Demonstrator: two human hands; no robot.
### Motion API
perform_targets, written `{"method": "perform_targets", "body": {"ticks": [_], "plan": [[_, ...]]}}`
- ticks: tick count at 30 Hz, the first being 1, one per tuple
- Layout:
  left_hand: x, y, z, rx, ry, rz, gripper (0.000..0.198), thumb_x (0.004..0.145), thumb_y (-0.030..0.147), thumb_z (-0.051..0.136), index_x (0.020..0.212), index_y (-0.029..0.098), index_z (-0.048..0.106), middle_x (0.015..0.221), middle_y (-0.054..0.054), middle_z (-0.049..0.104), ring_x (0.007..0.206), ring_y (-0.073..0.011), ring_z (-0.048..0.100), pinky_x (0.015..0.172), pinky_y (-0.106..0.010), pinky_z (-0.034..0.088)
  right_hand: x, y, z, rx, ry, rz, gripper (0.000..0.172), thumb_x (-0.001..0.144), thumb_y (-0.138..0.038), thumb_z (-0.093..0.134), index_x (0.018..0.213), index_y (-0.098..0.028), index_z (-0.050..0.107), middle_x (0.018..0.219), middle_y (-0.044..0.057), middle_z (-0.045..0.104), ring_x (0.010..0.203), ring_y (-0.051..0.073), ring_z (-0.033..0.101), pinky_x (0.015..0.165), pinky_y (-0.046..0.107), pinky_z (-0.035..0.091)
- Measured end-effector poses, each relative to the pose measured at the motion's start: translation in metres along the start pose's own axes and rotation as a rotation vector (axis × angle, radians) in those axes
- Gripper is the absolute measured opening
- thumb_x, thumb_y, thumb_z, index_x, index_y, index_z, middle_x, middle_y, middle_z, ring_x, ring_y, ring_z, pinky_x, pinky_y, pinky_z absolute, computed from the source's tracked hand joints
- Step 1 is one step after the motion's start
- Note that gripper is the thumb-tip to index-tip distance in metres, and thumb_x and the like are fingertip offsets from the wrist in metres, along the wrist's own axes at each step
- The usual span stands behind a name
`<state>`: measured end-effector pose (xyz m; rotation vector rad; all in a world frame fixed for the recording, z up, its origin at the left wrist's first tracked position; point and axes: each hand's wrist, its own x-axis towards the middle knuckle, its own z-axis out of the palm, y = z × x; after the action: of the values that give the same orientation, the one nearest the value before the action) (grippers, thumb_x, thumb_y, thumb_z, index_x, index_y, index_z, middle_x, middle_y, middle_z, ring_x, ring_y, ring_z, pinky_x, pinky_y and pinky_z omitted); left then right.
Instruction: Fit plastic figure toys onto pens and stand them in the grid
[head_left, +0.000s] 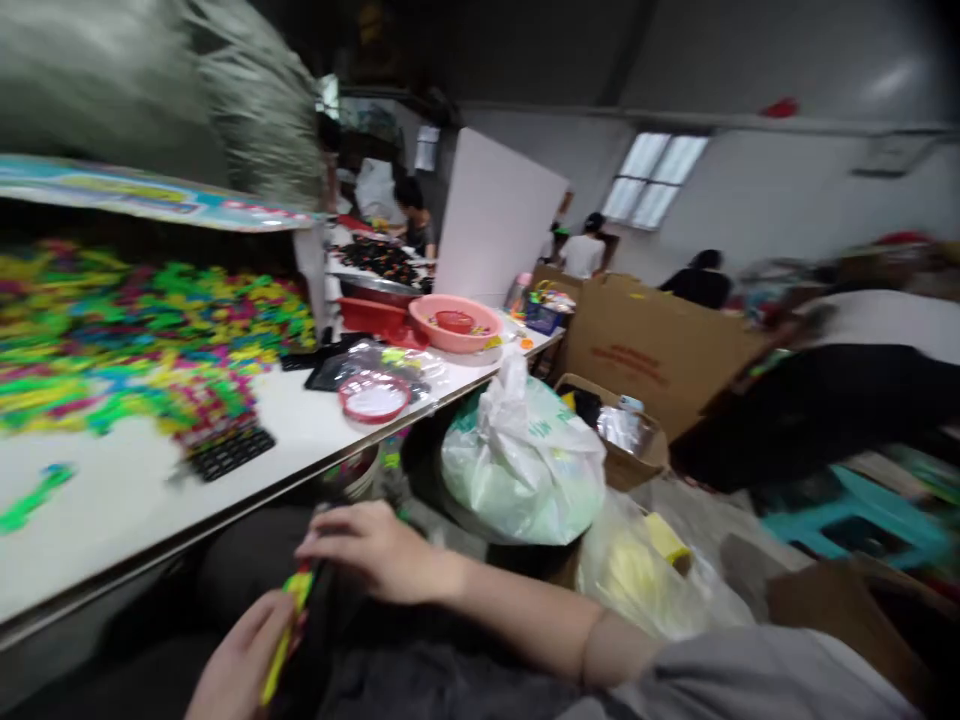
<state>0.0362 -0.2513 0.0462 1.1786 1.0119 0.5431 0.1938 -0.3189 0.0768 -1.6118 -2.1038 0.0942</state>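
My left hand [244,645] is closed around a narrow bundle of yellow-green plastic pieces [277,655] with some red at its side, low in front of my lap. Just above it, my right hand [375,550] has its fingers bent together near the bundle's upper end, beside something dark. Motion blur hides what these fingers pinch. On the white table [135,510] to the left lie a heap of bright plastic pieces [150,330], a black tray [232,452] with pink pieces standing by it, and one loose green-blue piece [34,497].
Farther along the table stand a red-rimmed dish [373,397], a pink basin [457,335] and a blue basket [541,318]. A tied white bag [525,470], an open carton [637,455] and a teal stool [855,520] are to the right. Several other people sit around the room.
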Motion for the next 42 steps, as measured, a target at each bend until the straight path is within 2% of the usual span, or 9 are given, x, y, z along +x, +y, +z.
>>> {"method": "perform_targets", "body": {"ticks": [6, 12, 15, 18, 21, 24, 31, 35, 42], "plan": [[-0.001, -0.001, 0.002, -0.325, -0.195, -0.12, 0.037, 0.054, 0.045, 0.071, 0.068, 0.015, 0.055, 0.06, 0.003, 0.051, 0.053, -0.0065, 0.044, 0.051, -0.017, 0.036, 0.011, 0.015, 0.02, 0.2, 0.152, 0.049, 0.028, 0.085, -0.015, 0.039, 0.108, -0.02, 0.053, 0.112, 0.009, 0.048, 0.108, 0.016, 0.041, 0.092, 0.032, 0.036], [0.003, -0.001, 0.003, -0.505, -0.178, -0.038, 0.048, 0.068, 0.056, 0.055, 0.089, 0.013, 0.06, 0.077, -0.006, 0.061, 0.066, -0.0111, 0.052, 0.065, -0.022, 0.042, 0.035, 0.031, 0.021, 0.417, 0.237, 0.161, 0.016, 0.082, -0.02, 0.046, 0.093, -0.018, 0.057, 0.091, 0.006, 0.057, 0.087, 0.016, 0.053, 0.078, 0.029, 0.043], [0.023, 0.009, -0.012, -0.323, -0.105, 0.147, 0.044, 0.074, 0.051, 0.048, 0.093, 0.013, 0.06, 0.084, -0.007, 0.062, 0.071, -0.0138, 0.054, 0.07, -0.026, 0.042, 0.053, 0.038, 0.025, 0.568, 0.321, 0.378, 0.013, 0.077, -0.026, 0.053, 0.086, -0.018, 0.058, 0.07, 0.001, 0.058, 0.066, 0.014, 0.054, 0.066, 0.026, 0.043], [0.07, 0.031, -0.039, -0.018, 0.016, 0.395, 0.034, 0.075, 0.043, 0.047, 0.088, 0.015, 0.061, 0.088, -0.006, 0.062, 0.082, -0.0181, 0.055, 0.077, -0.03, 0.042, 0.07, 0.044, 0.029, 0.807, 0.374, 0.483, 0.017, 0.072, -0.032, 0.059, 0.083, -0.018, 0.057, 0.064, -0.001, 0.058, 0.058, 0.013, 0.054, 0.059, 0.025, 0.043], [0.134, 0.049, -0.068, 0.256, 0.308, 0.637, 0.034, 0.076, 0.037, 0.043, 0.099, 0.016, 0.056, 0.101, -0.008, 0.058, 0.092, -0.0207, 0.052, 0.083, -0.034, 0.042, 0.08, 0.051, 0.03, 0.939, 0.421, 0.528, 0.022, 0.066, -0.034, 0.064, 0.077, -0.018, 0.055, 0.064, -0.002, 0.058, 0.051, 0.011, 0.053, 0.051, 0.023, 0.041], [0.185, 0.05, -0.085, 0.467, 0.58, 0.668, 0.044, 0.075, 0.029, 0.045, 0.116, 0.013, 0.045, 0.11, -0.011, 0.054, 0.099, -0.0228, 0.05, 0.089, -0.037, 0.039, 0.085, 0.058, 0.031, 0.933, 0.425, 0.563, 0.023, 0.065, -0.034, 0.065, 0.073, -0.017, 0.053, 0.06, -0.003, 0.056, 0.045, 0.009, 0.051, 0.044, 0.02, 0.037], [0.206, 0.033, -0.087, 0.804, 0.572, 0.498, 0.083, 0.072, 0.034, 0.051, 0.137, 0.007, 0.006, 0.127, -0.017, 0.042, 0.111, -0.0286, 0.043, 0.09, -0.038, 0.038, 0.106, 0.076, 0.05, 0.923, 0.393, 0.607, 0.029, 0.064, -0.037, 0.065, 0.08, -0.014, 0.056, 0.067, 0.0, 0.06, 0.033, 0.004, 0.043, 0.032, 0.018, 0.028], [0.204, 0.036, -0.085, 0.988, 0.488, 0.455, 0.085, 0.073, 0.039, 0.048, 0.136, 0.003, 0.005, 0.125, -0.02, 0.043, 0.119, -0.03, 0.035, 0.1, -0.044, 0.024, 0.128, 0.075, 0.061, 1.092, 0.408, 0.615, 0.038, 0.068, -0.039, 0.061, 0.096, -0.015, 0.053, 0.092, 0.006, 0.062, 0.041, 0.005, 0.05, 0.027, 0.015, 0.024], [0.206, 0.034, -0.086, 1.029, 0.377, 0.496, 0.083, 0.069, 0.049, 0.049, 0.136, 0.011, 0.015, 0.125, -0.017, 0.045, 0.12, -0.0286, 0.035, 0.103, -0.046, 0.014, 0.15, 0.062, 0.06, 1.287, 0.413, 0.59, 0.041, 0.06, -0.031, 0.07, 0.09, -0.017, 0.047, 0.084, 0.004, 0.062, 0.061, 0.011, 0.059, 0.032, 0.013, 0.039]]}}
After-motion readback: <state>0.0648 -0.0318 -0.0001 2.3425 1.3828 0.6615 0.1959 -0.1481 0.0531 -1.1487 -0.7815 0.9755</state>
